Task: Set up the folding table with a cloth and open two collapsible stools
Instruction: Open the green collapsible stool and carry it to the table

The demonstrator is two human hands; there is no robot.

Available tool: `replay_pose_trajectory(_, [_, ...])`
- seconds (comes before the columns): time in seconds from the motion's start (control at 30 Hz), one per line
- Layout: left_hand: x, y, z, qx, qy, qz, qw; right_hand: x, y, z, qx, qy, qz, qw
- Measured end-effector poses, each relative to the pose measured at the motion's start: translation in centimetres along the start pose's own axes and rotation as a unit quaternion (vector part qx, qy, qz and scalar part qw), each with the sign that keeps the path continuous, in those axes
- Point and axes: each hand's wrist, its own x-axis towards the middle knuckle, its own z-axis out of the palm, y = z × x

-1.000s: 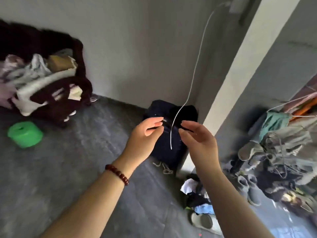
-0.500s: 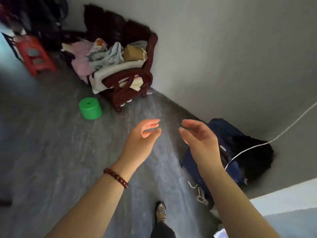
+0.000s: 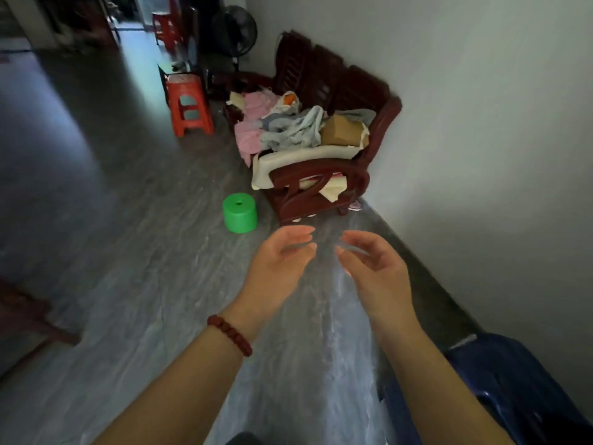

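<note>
A green round collapsible stool [image 3: 240, 213] stands on the grey floor, folded low, just left of a dark wooden armchair [image 3: 324, 184]. My left hand [image 3: 277, 268], with a red bead bracelet on its wrist, and my right hand [image 3: 375, 271] are raised side by side in front of me, palms facing each other, fingers apart and empty. Both hands hover nearer to me than the stool and a little to its right. No folding table or tablecloth shows clearly in this view.
The armchair holds a heap of clothes [image 3: 288, 130] and a cardboard box [image 3: 341, 131]. A red plastic stool [image 3: 189, 107] and a standing fan [image 3: 236, 33] are farther back. A dark blue bag [image 3: 513, 390] lies by the wall at lower right. A wooden frame [image 3: 29, 319] sits at left.
My view has swung left, away from the white cord and the blue bag, toward the armchair and green stool. My hands let go of the cord and stay raised and empty.
</note>
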Motion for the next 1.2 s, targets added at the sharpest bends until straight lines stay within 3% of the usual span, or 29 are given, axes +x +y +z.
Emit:
replay_pose_trajectory(0.33, [12.4, -2.9, -6.5, -0.003, 0.104, -0.023, 0.994, 13.0, 1.8, 10.3, 0.013, -0.102, 0.01, 0.995])
replay_pose_trajectory(0.77, [34.0, -3.9, -17.9, 0.036, 0.125, -0.026, 0.991, 32.5, 2.5, 27.1, 0.046, -0.138, 0.031, 0.989])
replay_pose_trajectory(1.2, [53.3, -7.5, -22.6, 0.046, 0.165, -0.077, 0.982, 51.3, 5.7, 37.0, 0.035, -0.171, 0.072, 0.982])
